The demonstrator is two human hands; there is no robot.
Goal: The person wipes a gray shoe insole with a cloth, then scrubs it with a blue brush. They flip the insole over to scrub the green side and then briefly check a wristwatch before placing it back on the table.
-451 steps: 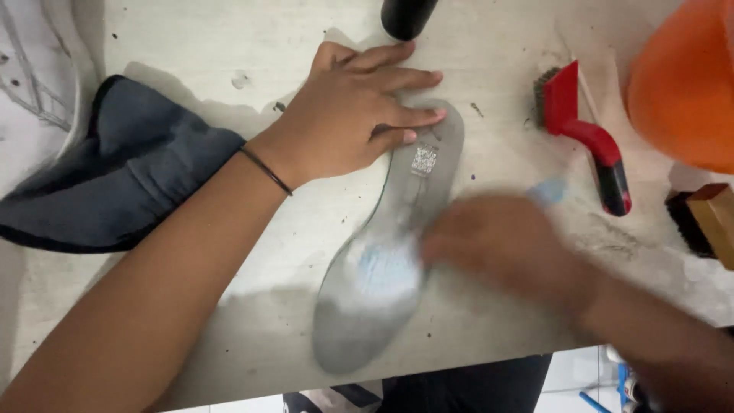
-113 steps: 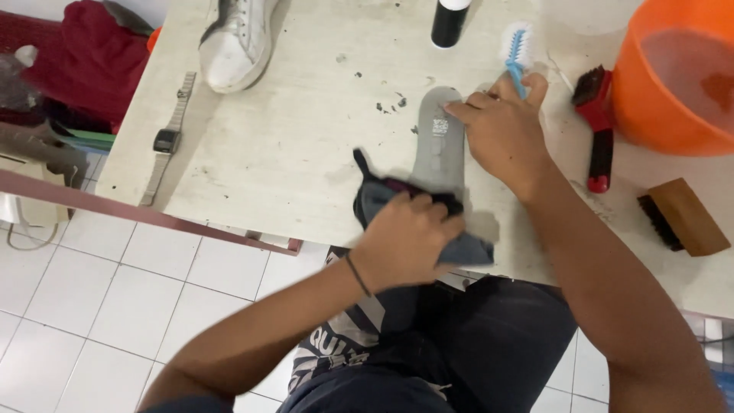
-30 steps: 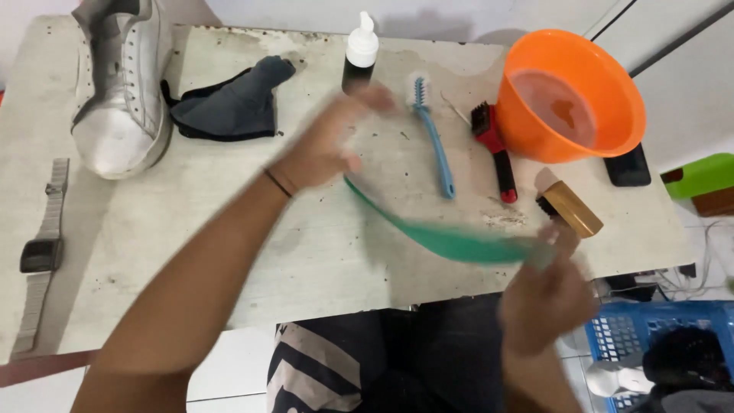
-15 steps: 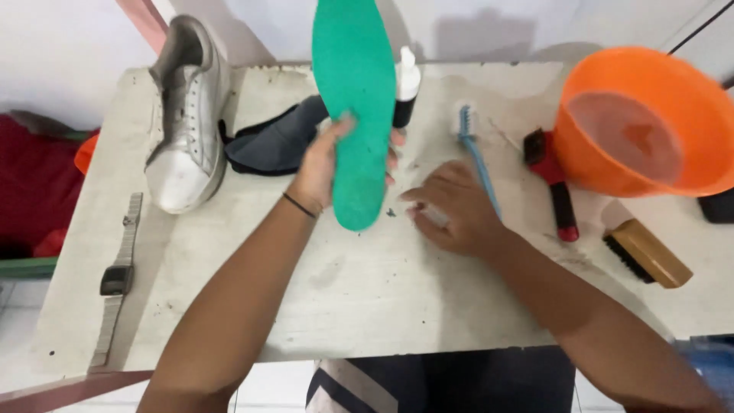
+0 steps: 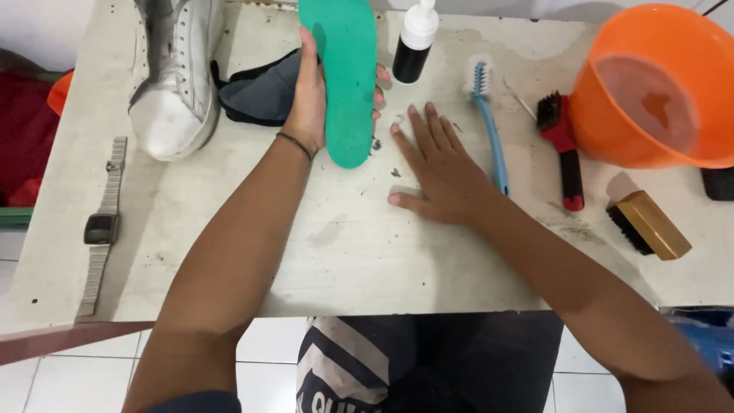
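Observation:
My left hand (image 5: 310, 99) grips a green shoe insole (image 5: 342, 73) by its edge and holds it upright above the table (image 5: 344, 252), green underside facing me. My right hand (image 5: 437, 168) lies flat on the tabletop with fingers spread, holding nothing, just right of the insole's lower end. A blue toothbrush (image 5: 489, 126) lies right beside that hand. A dark grey cloth (image 5: 256, 95) sits behind my left hand, next to a white sneaker (image 5: 174, 73).
A black bottle with a white pump (image 5: 415, 42) stands at the back. An orange basin (image 5: 661, 84), a red-handled brush (image 5: 562, 149) and a wooden brush (image 5: 650, 223) are at the right. A metal wristwatch (image 5: 102, 226) lies at the left edge.
The insole has stayed raised in my left hand while the view moved closer. My right hand has flattened onto the table beside the toothbrush.

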